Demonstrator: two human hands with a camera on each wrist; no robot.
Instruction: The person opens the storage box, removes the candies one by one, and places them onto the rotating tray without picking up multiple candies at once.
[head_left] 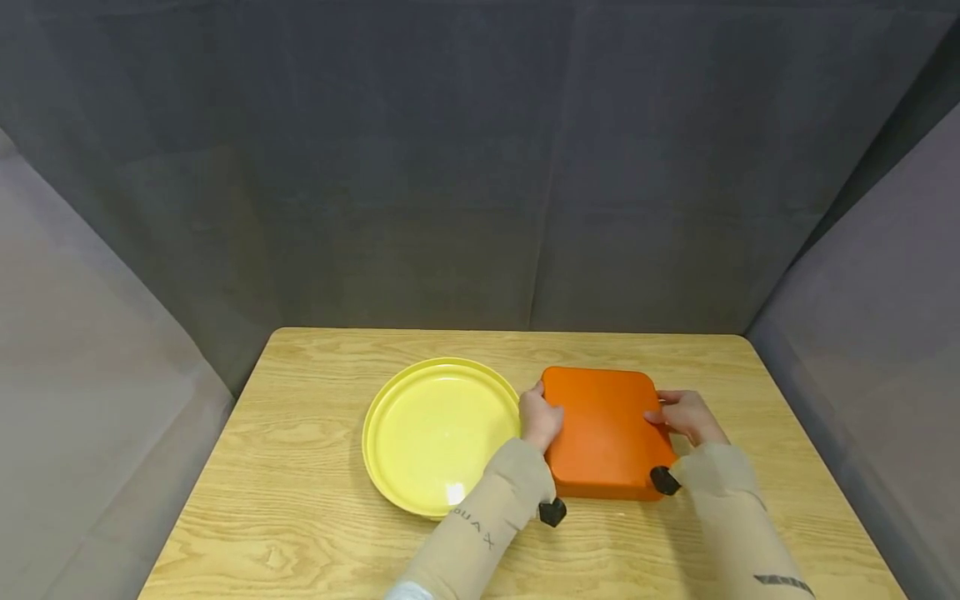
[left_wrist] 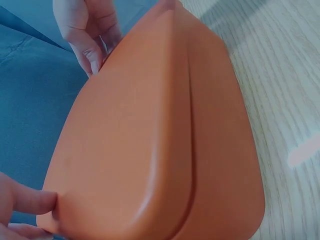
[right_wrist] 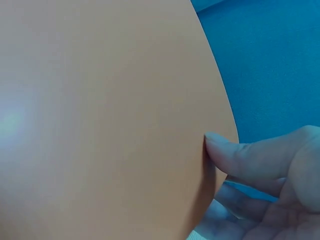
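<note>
Orange box (head_left: 600, 433): right of centre, lower half of the head view, between left hand (head_left: 540, 417) and right hand (head_left: 688, 417); nearly square, no clear long axis; neither hand nearer, both touching.
Left hand: pinches the box's left edge, thumb on the upper face.
Right hand: pinches the opposite edge, thumb on the face, fingers beyond the edge.
Yellow plate (head_left: 442, 425): left of the box, on the table (head_left: 262, 467).

Kinda squarish orange box (head_left: 603, 437), smooth, rounded corners (there's a groove along one side wall, btw), broad face up. It's around 4:30 from mid-view in the head cam, left hand (head_left: 542, 419) gripping its 9 o'clock edge, right hand (head_left: 688, 416) the 3.
</note>
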